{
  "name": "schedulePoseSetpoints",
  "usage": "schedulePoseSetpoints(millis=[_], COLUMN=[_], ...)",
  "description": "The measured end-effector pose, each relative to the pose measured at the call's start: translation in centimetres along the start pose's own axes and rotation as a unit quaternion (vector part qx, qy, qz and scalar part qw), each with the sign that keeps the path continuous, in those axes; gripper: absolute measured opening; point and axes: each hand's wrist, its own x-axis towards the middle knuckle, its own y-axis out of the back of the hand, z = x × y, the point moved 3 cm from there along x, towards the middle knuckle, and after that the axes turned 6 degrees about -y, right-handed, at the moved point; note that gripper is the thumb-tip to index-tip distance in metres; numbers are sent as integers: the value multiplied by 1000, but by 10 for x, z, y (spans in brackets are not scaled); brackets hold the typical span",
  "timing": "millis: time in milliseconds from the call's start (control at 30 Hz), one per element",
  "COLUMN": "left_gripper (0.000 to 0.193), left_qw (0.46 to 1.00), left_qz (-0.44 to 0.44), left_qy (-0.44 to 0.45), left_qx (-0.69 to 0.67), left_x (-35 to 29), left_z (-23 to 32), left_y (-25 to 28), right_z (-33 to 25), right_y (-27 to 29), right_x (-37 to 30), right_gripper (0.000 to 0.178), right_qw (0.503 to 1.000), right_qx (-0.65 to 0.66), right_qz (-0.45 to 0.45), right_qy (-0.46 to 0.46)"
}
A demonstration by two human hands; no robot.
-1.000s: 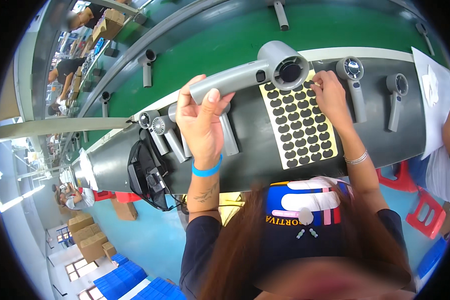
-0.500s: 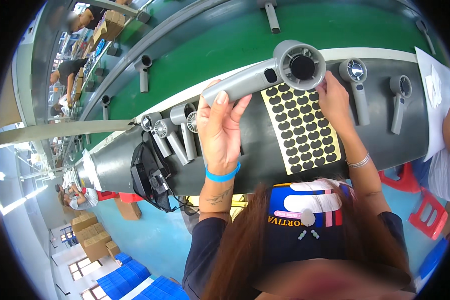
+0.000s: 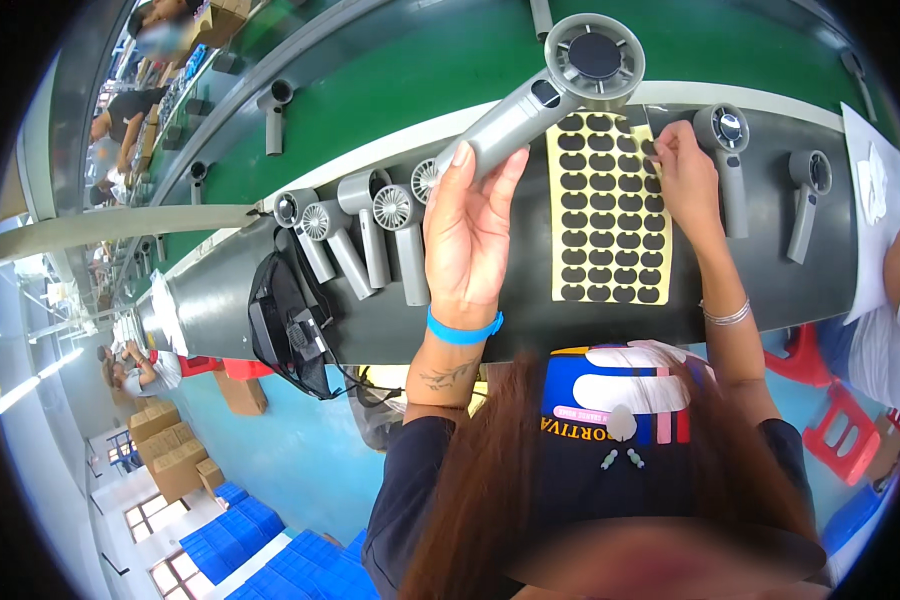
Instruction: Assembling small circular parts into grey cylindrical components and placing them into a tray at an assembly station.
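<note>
My left hand (image 3: 470, 225) is closed around the handle of a grey handheld fan (image 3: 515, 125). The fan is tilted, its round head up and to the right, with a black disc at the centre of the grille. Below the head lies a yellow sheet of black stickers (image 3: 610, 210), each a rounded shape with a notch. At the sheet's upper right edge, my right hand (image 3: 688, 175) pinches with thumb and fingers at one of the stickers; the fingers partly hide it.
Several grey fans (image 3: 362, 235) lie left of my left hand, beside a black bag (image 3: 288, 325). Two more fans (image 3: 735, 190) lie on the right. Beyond the black worktop (image 3: 515, 325) runs a green conveyor belt (image 3: 400, 90) carrying fans. Another person sits at the right edge.
The fan in my left hand has moved up and turned more upright, away from my right hand. My right hand has gone from beside the fan head to the sticker sheet's edge.
</note>
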Motion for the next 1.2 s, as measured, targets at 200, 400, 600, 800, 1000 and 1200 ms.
schedulePoseSetpoints(millis=[200, 400, 600, 800, 1000, 1200], left_gripper=[31, 47, 37, 41, 44, 46], left_qw=[998, 837, 666, 806, 855, 872], left_qz=[-34, -175, -269, -257, -275, -311], left_qy=[-29, -248, -362, -232, -116, -25], left_qx=[43, 455, 594, 480, 424, 376], left_x=[-6, -18, -21, -25, -28, -26], left_z=[-6, -28, -34, -46, -52, -49], left_y=[7, 10, -5, -8, -11, -12], right_z=[-5, -37, -75, -85, -84, -84], right_y=[10, 47, 54, 58, 65, 68], right_x=[-8, -40, -78, -86, -83, -79], right_gripper=[7, 15, 41, 35, 35, 31], right_qw=[995, 963, 889, 909, 925, 919], right_qx=[80, 265, 432, 393, 347, 366], right_qz=[4, 30, -132, -129, -144, -141], right_qy=[66, 49, 73, 57, 54, 46])
